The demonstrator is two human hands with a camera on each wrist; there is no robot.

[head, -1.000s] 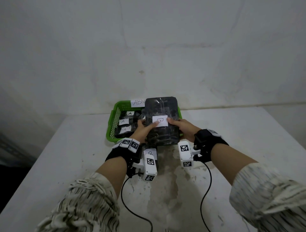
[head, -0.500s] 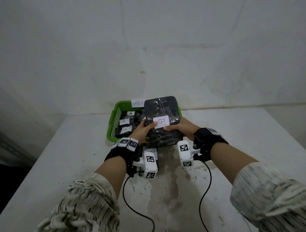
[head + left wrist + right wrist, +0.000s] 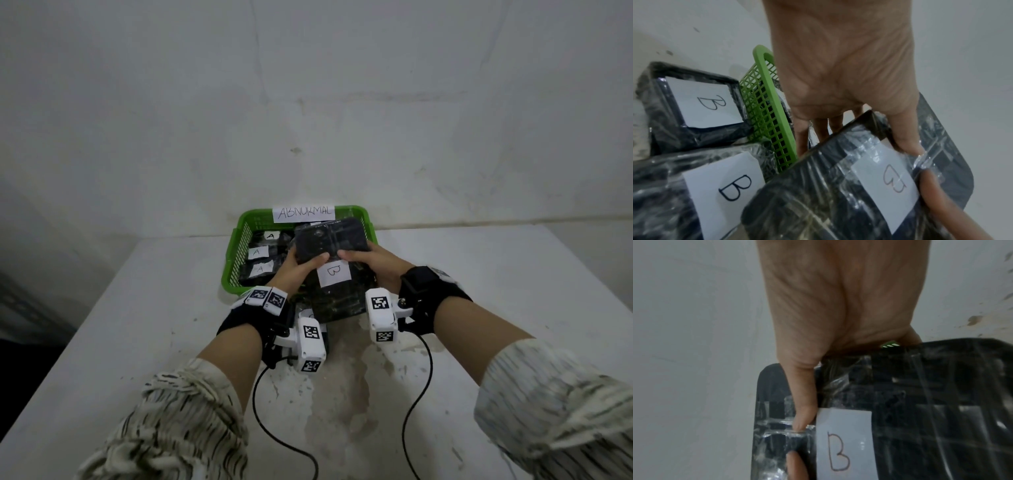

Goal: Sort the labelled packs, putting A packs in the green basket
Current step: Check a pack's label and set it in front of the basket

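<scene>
Both hands are on the packs at once. The left hand (image 3: 291,270) and the right hand (image 3: 371,263) each keep a closed grip on two black wrapped packs held together, thumbs on top and fingers curled underneath. The upper pack (image 3: 330,241) shows no label from above and sits just beyond the thumbs, over the green basket (image 3: 239,236). The B pack (image 3: 337,291) lies under it on the near side of the grip, its white label just below both thumbs.

Beyond the left grip, three A packs (image 3: 262,253) lie in the basket, whose far rim carries a paper sign (image 3: 303,213) reading "ABNORMAL". Under and beside the left wrist, two more B packs (image 3: 694,104) rest on the white worktop (image 3: 154,325), just outside the basket wall.
</scene>
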